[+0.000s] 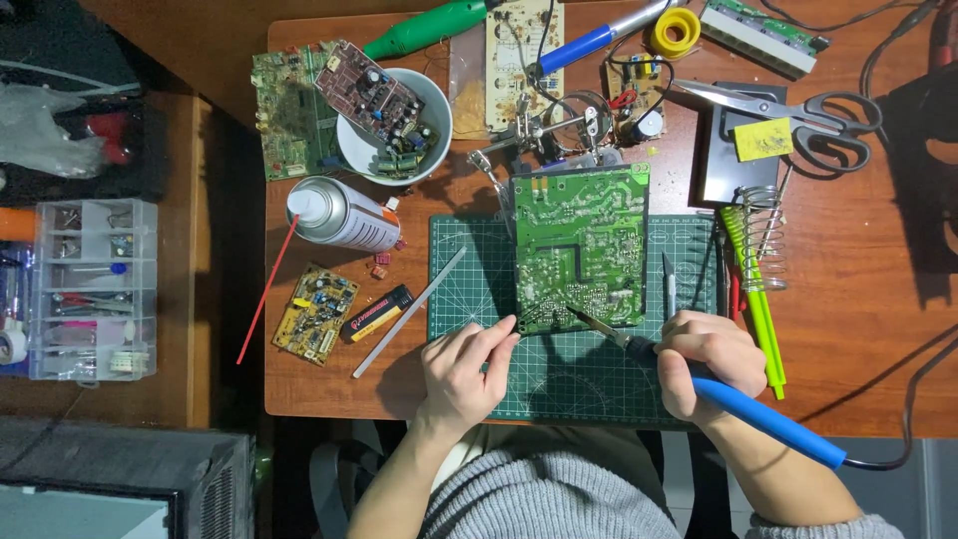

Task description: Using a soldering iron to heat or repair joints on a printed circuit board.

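Head view over a cluttered wooden workbench (878,329), with a dark green cutting mat (469,250) at its centre. On the mat's upper middle lies a large green circuit board (581,245), solder side up, its long axis running twelve to six o'clock.

At three o'clock of the board stands a grey soldering stand (740,150) with a yellow sponge and a wire coil; grey-handled scissors (798,112) lie at two o'clock. At eleven o'clock a white bowl (439,135) holds a brownish board and loose parts. At nine o'clock a silver spray can (341,215) lies on its side — white cap toward the left, printed label wrapped round its barrel, red straw running down to seven o'clock. Below it sit a small yellow circuit board (315,313) and a black-and-yellow lighter (377,313). Off the bench at nine o'clock is a clear plastic parts organiser (92,289).

The right hand (707,361) is clenched around a blue-handled soldering iron (738,404); its long axis runs from four o'clock up to ten o'clock, tip touching the large board's lower edge. The left hand (461,371) pinches a thin strand of solder wire (527,309) — pointed toward the same spot.
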